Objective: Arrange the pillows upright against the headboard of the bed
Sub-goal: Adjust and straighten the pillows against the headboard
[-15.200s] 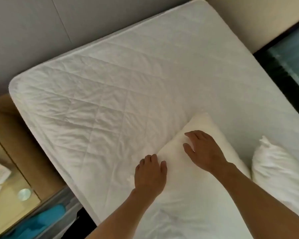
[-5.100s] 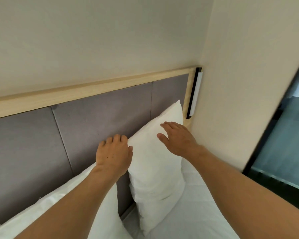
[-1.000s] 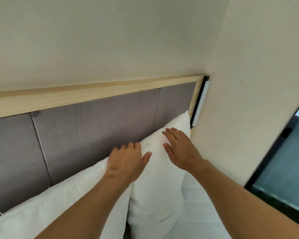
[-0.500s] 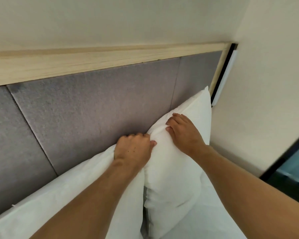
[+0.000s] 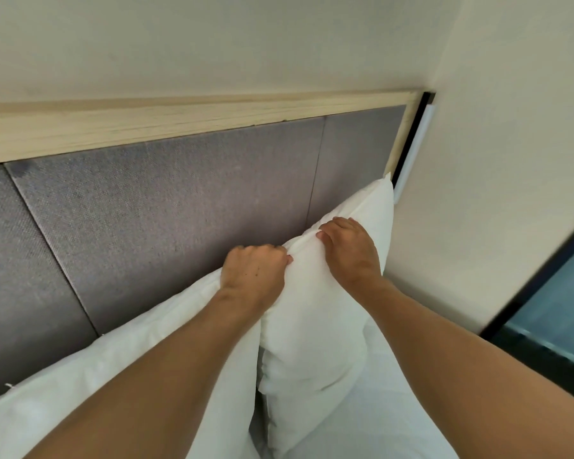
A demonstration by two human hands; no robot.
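Note:
Two white pillows stand upright against the grey padded headboard [image 5: 179,200]. The right pillow [image 5: 312,332] leans into the corner by the wall, its top corner pointing up. The left pillow [image 5: 113,366] stretches away to the lower left, partly hidden by my left forearm. My left hand [image 5: 254,276] is closed on the top edge where the two pillows meet, pinching the right pillow's fabric. My right hand [image 5: 350,251] grips the same pillow's top edge a little further right, fingers curled over it.
A pale wooden rail [image 5: 179,122] caps the headboard. A cream wall [image 5: 497,160] closes the right side, with a black-and-white strip [image 5: 411,154] at the headboard's end. The white mattress [image 5: 378,409] lies below. A dark-framed glass panel [image 5: 557,319] stands at far right.
Both hands went from resting flat on the pillow tops to closed on the right pillow's top edge. The view has shifted slightly; the pillows stay upright.

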